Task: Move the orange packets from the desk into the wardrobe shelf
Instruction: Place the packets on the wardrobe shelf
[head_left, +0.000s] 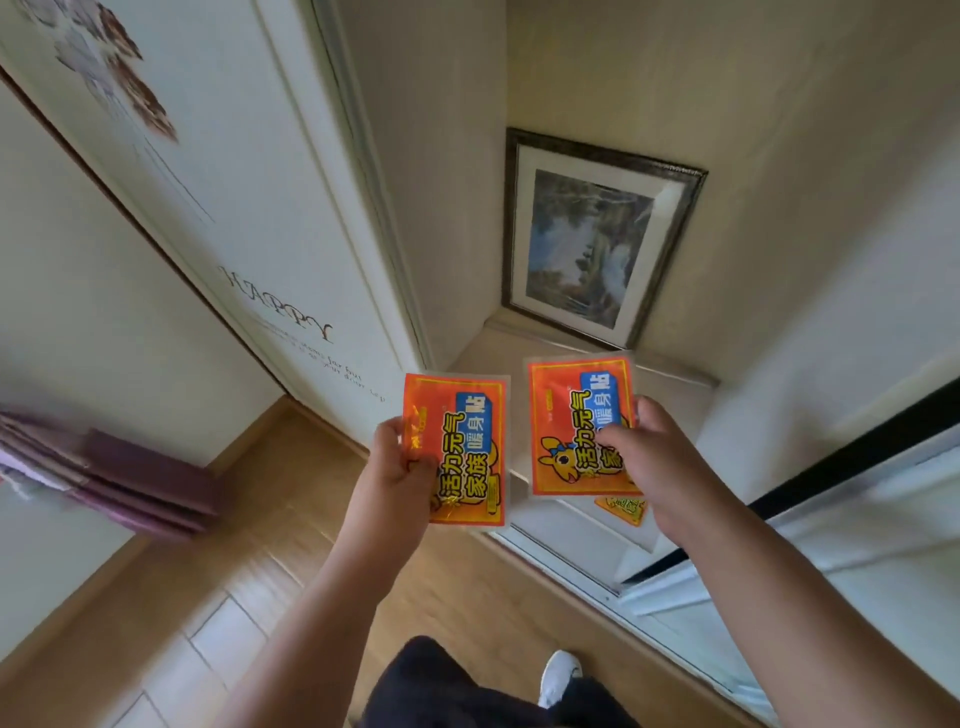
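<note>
1. The left hand (402, 457) pinches one orange packet (457, 449) by its near left edge, thumb on the printed face, fingers curled behind.
2. The right hand (649, 457) grips a second packet (579, 426) by its right side, thumb across the face.
3. Both packets hang in the air in front of the framed picture (597, 234), which leans in the back corner of the wardrobe shelf (493, 358); the second packet is the nearer to it.
4. Below the right hand a corner of a third packet (621, 509) shows, seemingly already lying in the wardrobe; how it rests I cannot tell.
5. The step in hand looks like placing. Carry each packet past the wardrobe's front rail and lower it flat before letting go, so it does not slide off the edge.
6. Keep them short of the picture, since a knock could tip it.
7. Release one hand at a time, and lay the packets beside one another.
</note>
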